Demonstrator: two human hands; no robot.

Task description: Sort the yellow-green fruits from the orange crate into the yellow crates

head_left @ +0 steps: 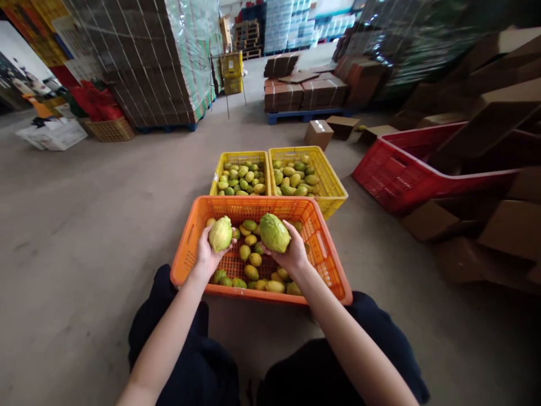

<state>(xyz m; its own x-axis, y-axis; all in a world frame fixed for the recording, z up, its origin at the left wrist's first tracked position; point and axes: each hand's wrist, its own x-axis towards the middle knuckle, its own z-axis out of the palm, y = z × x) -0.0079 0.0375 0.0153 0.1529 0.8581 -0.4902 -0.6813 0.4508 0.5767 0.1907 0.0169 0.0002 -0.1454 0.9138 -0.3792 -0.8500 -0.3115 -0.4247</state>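
Over the orange crate [329,276], my left hand [206,254] holds a pale yellow-green fruit [220,234], its fingers wrapped under it. My right hand [295,251] grips a larger, greener, bumpy fruit [274,232] from beneath and the right side. Several smaller yellow and green fruits [255,259] lie scattered on the crate's bottom, more of them along the near wall. Behind it stand a left yellow crate [267,163] and a right yellow crate [332,180], both holding many similar fruits.
A red crate [389,169] with cardboard stands at the right, among loose cardboard boxes [511,225]. A small carton [318,134] sits behind the yellow crates. Farther back are a blue pallet [304,115] of flat cardboard and a tall wrapped stack [139,62].
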